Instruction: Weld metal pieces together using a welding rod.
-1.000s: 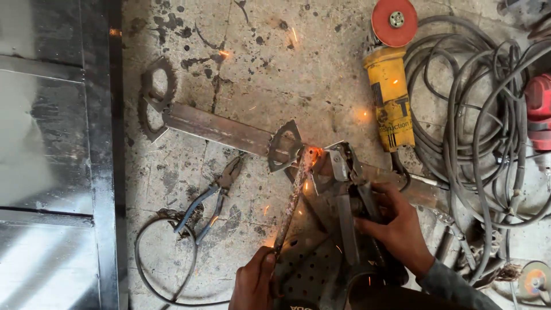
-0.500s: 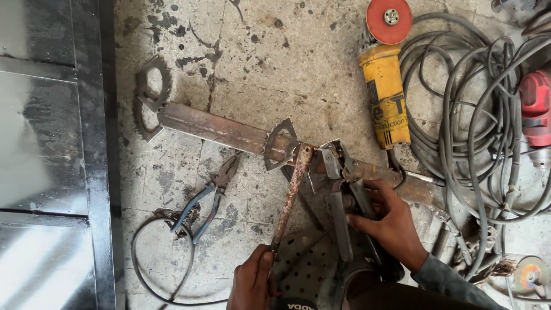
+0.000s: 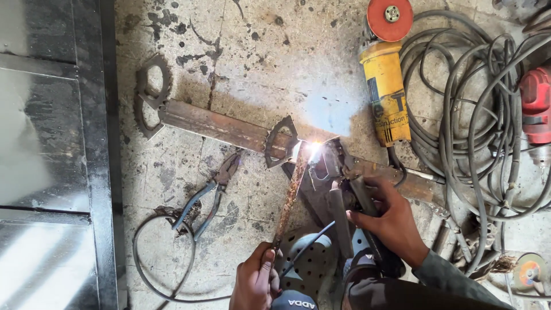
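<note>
My left hand (image 3: 255,281) grips the near end of a rusty metal rod (image 3: 290,195) that slants up to a flat steel bar (image 3: 218,125) on the concrete floor. My right hand (image 3: 393,221) is closed around a welding electrode holder (image 3: 356,192). Its tip meets the rod's far end beside a toothed metal ornament (image 3: 281,140), where a bright white arc (image 3: 314,150) glows. A second toothed ornament (image 3: 150,95) is at the bar's left end.
Blue-handled pliers (image 3: 209,195) and a loop of wire (image 3: 163,261) lie left of the rod. A yellow angle grinder (image 3: 387,86) with a red disc, a tangle of grey cables (image 3: 476,126) and a red power tool (image 3: 536,106) sit to the right. A metal sheet (image 3: 51,161) lines the left.
One second ago the joint glowed orange with sparks, half a second ago there was no arc, and now a bright white arc burns. Both hands stay in place.
</note>
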